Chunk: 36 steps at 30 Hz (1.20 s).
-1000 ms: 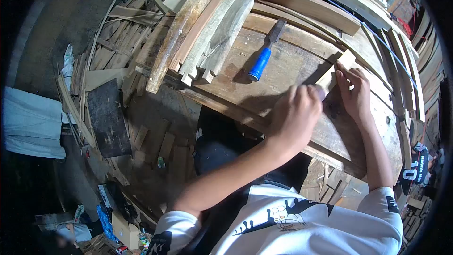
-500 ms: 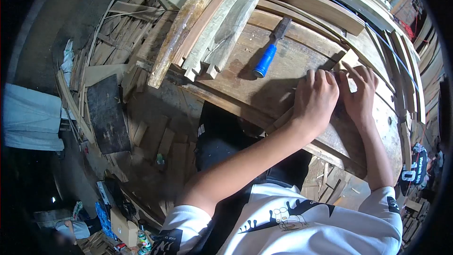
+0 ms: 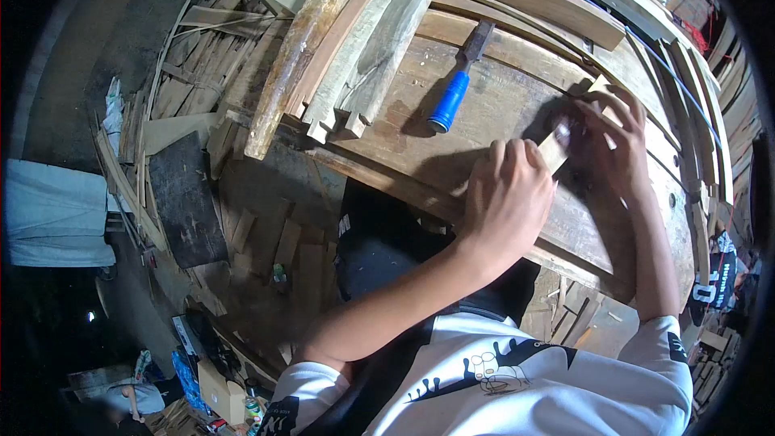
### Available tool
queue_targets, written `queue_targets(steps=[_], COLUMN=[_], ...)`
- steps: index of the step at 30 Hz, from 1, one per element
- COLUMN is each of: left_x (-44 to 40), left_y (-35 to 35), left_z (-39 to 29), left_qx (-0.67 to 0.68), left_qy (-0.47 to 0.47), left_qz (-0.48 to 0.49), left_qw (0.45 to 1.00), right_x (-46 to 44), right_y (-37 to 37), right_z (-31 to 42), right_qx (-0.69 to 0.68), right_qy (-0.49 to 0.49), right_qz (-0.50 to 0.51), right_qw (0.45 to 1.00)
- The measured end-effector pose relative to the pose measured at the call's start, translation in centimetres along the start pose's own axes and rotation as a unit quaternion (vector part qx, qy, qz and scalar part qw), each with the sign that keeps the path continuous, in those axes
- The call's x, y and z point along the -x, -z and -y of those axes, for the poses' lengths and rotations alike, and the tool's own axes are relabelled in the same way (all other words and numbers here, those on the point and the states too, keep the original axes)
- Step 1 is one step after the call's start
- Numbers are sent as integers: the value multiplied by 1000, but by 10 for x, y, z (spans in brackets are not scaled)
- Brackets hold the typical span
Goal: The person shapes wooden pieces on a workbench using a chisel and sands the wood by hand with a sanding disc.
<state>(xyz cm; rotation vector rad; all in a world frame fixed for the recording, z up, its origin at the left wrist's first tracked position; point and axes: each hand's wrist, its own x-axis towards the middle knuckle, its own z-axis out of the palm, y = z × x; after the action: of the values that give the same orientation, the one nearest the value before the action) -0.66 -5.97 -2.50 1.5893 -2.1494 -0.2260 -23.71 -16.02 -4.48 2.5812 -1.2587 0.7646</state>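
Note:
My left hand [image 3: 513, 194] is closed around the near end of a pale wooden strip [image 3: 554, 153], which lies at a slant on the workbench [image 3: 517, 97]. My right hand [image 3: 620, 141] bends over the strip's far part with curled fingers. Something small and shiny [image 3: 563, 131] shows blurred at its fingertips; its kind cannot be made out. A chisel [image 3: 450, 101] with a blue handle rests on the bench, left of both hands, its blade pointing away from me.
Several long wooden pieces [image 3: 387, 48], some with notched ends, lie side by side at the bench's left. A thick board [image 3: 533, 4] and long strips line the far side. Scrap wood [image 3: 214, 73] is piled beyond the left end. Another person [image 3: 133, 396] is at the lower left.
My left hand has slid toward me and to the left, uncovering more of the pale strip. My right hand has turned over the strip, and a shiny thing now shows at its fingers.

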Motion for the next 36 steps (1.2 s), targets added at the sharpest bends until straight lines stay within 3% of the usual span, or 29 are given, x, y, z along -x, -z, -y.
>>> queue_targets(steps=[3, 6, 11, 13, 16, 17, 19, 21, 22, 23, 25, 28, 32, 36], left_x=[4, 5, 6, 6, 7, 6, 6, 7, 8, 8, 8, 7, 2, -4], left_y=[-3, -8, -9, -8, -9, -9, -10, -11, -9, -8, -6, -6, 0, 5], left_z=[4, 5, 3, 4, 4, 5, 6, 4, 3, 3, 2, 3, 2, 11], left_qx=[-5, -2, -24, -7, -4, -3, 4, -3, -5, -9, 1, 4, 9, 0], left_qy=[19, 24, 29, 26, 28, 26, 28, 32, 34, 36, 33, 23, 34, 6], left_qz=[5, -17, -17, -22, -37, -36, -35, -33, -30, -28, -20, -11, 10, 5], left_qw=[1000, 1000, 999, 999, 999, 999, 999, 999, 999, 999, 999, 1000, 999, 1000], right_x=[-3, 2, -9, -9, -8, -6, -9, -6, -7, -5, -9, -11, -4, -6], right_y=[2, -7, 12, 12, 6, 4, 4, 1, 4, 8, 15, 17, 6, 9], right_z=[-27, -20, 46, 35, -14, -34, -42, -25, -16, 1, 28, 27, -8, 19], right_qx=[51, -64, -155, -182, -193, -120, -144, -72, -79, -162, -148, -158, -145, -146], right_qy=[-32, -52, 70, 41, -58, -50, -80, -81, -36, -60, 37, 62, -69, -34], right_qz=[4, 12, 87, 97, 71, 56, 47, 49, 56, 85, 102, 119, 46, 60], right_qw=[998, 997, 982, 978, 977, 990, 985, 993, 995, 981, 983, 978, 986, 987])
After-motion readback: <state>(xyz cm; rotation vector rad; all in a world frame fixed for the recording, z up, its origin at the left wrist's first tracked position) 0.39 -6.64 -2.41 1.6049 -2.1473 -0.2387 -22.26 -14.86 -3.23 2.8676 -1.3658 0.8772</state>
